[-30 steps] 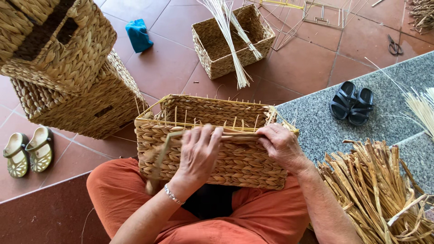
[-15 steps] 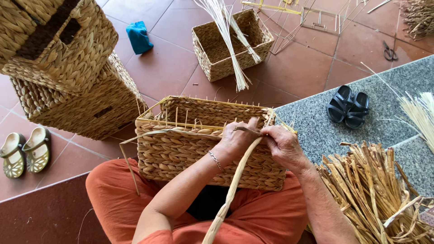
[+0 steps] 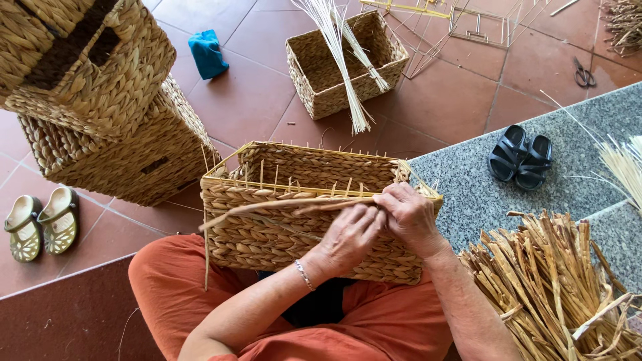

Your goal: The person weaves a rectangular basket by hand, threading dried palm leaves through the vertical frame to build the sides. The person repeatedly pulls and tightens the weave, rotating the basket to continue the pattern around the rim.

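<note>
Two green sandals [image 3: 39,223] lie on the red tile at far left, beside stacked woven baskets [image 3: 100,107] with coarse, knobbly plaiting. A rectangular basket [image 3: 294,207] of the same braided straw rests on the person's lap in orange cloth. Left hand [image 3: 349,235] is curled, pinching a flat dried strand [image 3: 267,207] along the near rim; right hand [image 3: 409,215] is also closed on that strand. A loose bundle of stiff straw [image 3: 555,287] sits at right on speckled grey stone
</note>
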